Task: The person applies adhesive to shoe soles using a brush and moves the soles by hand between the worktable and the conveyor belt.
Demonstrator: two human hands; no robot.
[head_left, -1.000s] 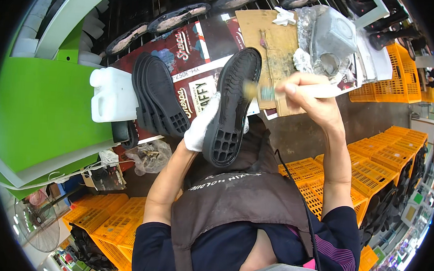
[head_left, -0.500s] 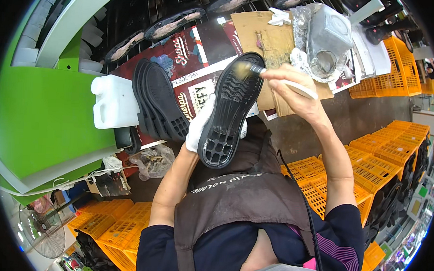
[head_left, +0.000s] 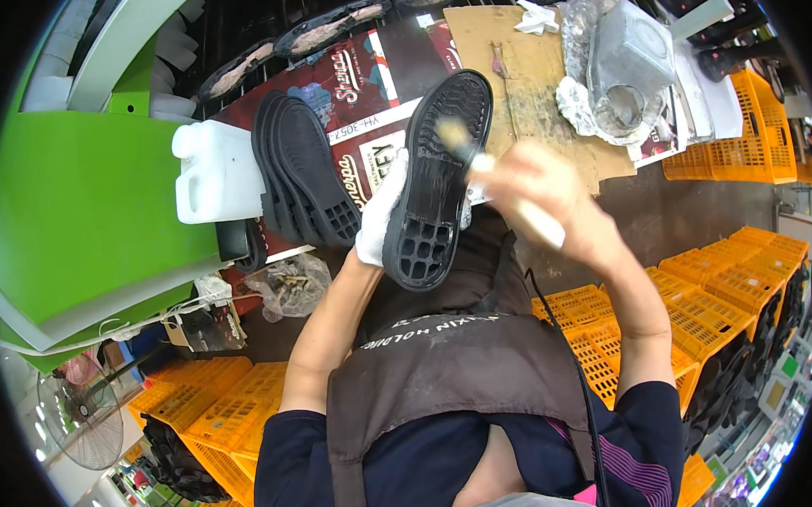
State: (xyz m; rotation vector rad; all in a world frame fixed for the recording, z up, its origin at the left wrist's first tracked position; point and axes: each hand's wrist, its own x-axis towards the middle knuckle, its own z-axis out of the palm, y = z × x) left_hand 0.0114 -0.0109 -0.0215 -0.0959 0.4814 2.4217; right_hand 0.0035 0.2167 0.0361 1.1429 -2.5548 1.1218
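My left hand, in a white glove, grips a black shoe sole from beneath, its inner side with a ridged forefoot and gridded heel facing up. Bare and slightly blurred, my right hand is closed around the white handle of a brush. The pale bristles lie over the ridged forefoot of the sole; whether they press on it is blurred. Left of the held sole, a stack of several black soles rests on printed cardboard.
A white plastic jug stands left of the stack, beside a green machine panel. Stained cardboard carries a clear plastic container at the right. Orange crates line the right side and lower left. More soles lie on a rack beyond.
The brush has moved slightly down and left over the sole. My left hand and the sole have shifted a little, with the heel end now higher in view.
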